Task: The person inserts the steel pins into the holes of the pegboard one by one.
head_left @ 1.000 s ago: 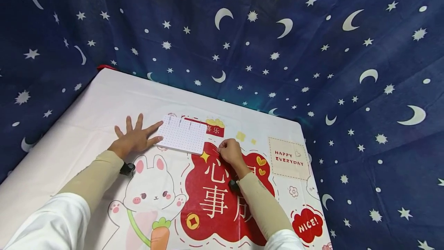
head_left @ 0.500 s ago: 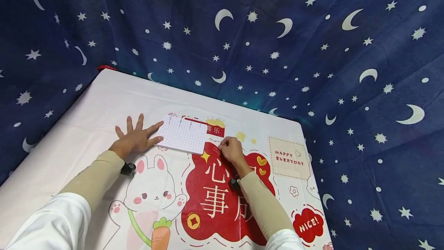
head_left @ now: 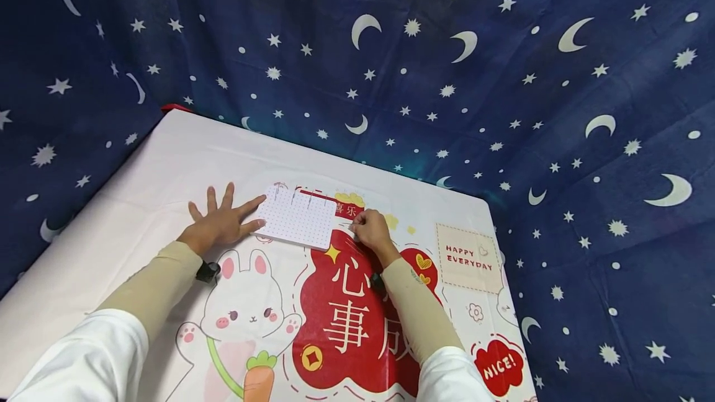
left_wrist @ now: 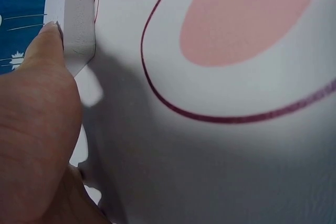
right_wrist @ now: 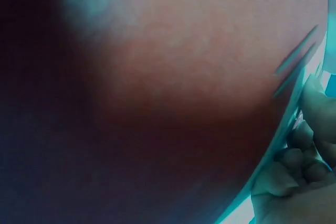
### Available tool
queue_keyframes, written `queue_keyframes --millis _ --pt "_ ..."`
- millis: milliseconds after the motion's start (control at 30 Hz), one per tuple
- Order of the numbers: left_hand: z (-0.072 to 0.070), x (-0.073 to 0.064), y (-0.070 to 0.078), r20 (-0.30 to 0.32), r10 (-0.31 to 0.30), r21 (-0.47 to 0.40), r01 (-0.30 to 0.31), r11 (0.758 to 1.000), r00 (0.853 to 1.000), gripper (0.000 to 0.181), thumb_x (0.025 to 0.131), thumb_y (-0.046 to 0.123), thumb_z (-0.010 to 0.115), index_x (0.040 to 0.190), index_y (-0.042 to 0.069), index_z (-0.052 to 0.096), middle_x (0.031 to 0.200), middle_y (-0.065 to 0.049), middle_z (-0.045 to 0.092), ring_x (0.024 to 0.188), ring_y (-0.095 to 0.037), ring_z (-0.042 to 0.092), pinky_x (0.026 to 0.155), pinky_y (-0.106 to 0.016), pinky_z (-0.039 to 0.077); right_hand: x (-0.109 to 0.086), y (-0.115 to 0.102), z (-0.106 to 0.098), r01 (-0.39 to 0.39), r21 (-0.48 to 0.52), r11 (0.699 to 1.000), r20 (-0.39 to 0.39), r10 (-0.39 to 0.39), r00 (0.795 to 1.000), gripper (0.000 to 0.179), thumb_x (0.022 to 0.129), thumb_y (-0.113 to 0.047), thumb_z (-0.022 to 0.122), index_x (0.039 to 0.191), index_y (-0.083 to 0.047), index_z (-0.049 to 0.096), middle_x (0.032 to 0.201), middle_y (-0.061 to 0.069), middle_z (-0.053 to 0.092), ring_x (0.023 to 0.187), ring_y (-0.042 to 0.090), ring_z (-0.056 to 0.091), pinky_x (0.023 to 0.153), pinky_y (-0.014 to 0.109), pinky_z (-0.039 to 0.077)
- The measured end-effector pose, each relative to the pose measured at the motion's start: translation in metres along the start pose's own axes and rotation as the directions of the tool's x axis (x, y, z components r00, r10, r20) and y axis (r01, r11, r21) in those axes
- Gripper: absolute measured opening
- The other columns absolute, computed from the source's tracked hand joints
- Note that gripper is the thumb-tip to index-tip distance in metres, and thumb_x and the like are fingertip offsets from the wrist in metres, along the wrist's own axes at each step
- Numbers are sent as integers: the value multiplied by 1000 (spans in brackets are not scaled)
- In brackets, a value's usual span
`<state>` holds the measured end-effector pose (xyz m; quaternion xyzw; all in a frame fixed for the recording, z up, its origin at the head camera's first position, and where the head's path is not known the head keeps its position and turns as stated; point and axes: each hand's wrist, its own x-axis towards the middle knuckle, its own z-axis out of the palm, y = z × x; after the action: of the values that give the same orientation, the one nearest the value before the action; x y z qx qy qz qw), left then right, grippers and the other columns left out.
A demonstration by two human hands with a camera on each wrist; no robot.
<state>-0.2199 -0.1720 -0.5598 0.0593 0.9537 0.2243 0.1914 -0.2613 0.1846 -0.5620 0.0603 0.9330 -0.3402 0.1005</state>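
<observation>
A white board [head_left: 296, 216] with a grid of small dots or holes lies on the printed cloth. Several thin metal pins [head_left: 292, 196] stand up from its far part, and the left wrist view shows them too. My left hand [head_left: 220, 225] lies with fingers spread at the board's left side. Its thumb [left_wrist: 50, 48] and index fingertip touch that edge. To the right of the board, my right hand [head_left: 371, 231] is low over the red print, its thumb and fingers pinching a thin metal pin [head_left: 346, 224]. In the right wrist view the curled fingers [right_wrist: 315, 108] are at the edge, partly cut off.
The table [head_left: 184, 147] wears a white cloth with a rabbit and red Chinese characters. A dark blue curtain [head_left: 357, 67] with moons and stars closes off the back and sides. A dark wrist camera [head_left: 208, 272] sits on the left wrist.
The right hand has moved slightly away from me, and the thin pin now shows at its fingertips. The left hand and the board stay put; the head view has shifted slightly.
</observation>
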Motion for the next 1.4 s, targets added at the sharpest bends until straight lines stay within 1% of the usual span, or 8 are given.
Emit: queue_keyframes --millis 233,467,567,667,800,1000,1200,1400 --pt "-2 -5 2 -1 -2 -3 2 1000 1000 82 100 70 47 167 32 18 169 -35 -17 148 -69 -23 106 -90 -15 2 -3 4 48 39 998 -23 -47 999 11 93 -16 79 99 -9 73 107 10 63 112 28 60 88 43 62" --pt "-4 -5 0 -3 -9 -1 9 1000 1000 82 100 70 46 167 32 18 169 -35 -18 148 -68 -24 107 -90 -15 6 -6 3 95 -45 994 65 -92 994 13 97 -20 74 89 -10 70 107 8 64 108 25 60 84 37 61" --pt "-5 -5 -1 -5 -11 -2 11 1000 1000 82 100 70 47 167 32 18 168 -35 -18 148 -69 -24 106 -90 -15 3 -5 1 87 90 992 77 -94 993 12 99 -20 72 94 -10 70 105 9 65 98 23 62 72 29 59" --pt "-5 -6 -3 -1 -13 -11 13 1000 1000 82 100 70 47 167 32 18 168 -35 -18 148 -69 -23 106 -90 -15 -1 -6 -1 85 259 962 69 -106 992 11 99 -21 71 98 -10 71 103 13 67 88 22 62 63 26 56" --pt "-4 -8 -5 0 -16 -21 16 1000 1000 82 100 70 47 167 32 18 168 -36 -18 147 -70 -23 106 -91 -15 -8 -14 -3 149 379 913 17 -168 986 12 100 -22 70 98 -10 72 105 11 69 94 19 60 70 27 58" --pt "-2 -7 -8 -10 -18 -15 18 1000 1000 82 100 71 46 167 32 18 168 -35 -18 147 -70 -23 106 -91 -15 -16 -32 -3 324 411 852 -93 -314 945 10 104 -15 63 99 -6 64 100 13 64 94 20 57 81 27 51" --pt "0 -4 -5 -14 -11 -15 11 1000 1000 83 99 71 48 166 32 20 169 -36 -17 148 -70 -22 106 -90 -15 -20 -42 4 393 354 849 -170 -355 919 7 105 -13 60 100 -8 62 90 18 62 81 20 57 73 24 50" --pt "0 -2 1 -21 -13 -1 13 1000 1000 81 99 71 47 166 34 20 170 -34 -16 149 -68 -21 108 -90 -13 -14 -42 15 496 310 811 -256 -431 865 8 102 -5 63 96 -2 68 82 19 67 71 16 60 67 20 55"
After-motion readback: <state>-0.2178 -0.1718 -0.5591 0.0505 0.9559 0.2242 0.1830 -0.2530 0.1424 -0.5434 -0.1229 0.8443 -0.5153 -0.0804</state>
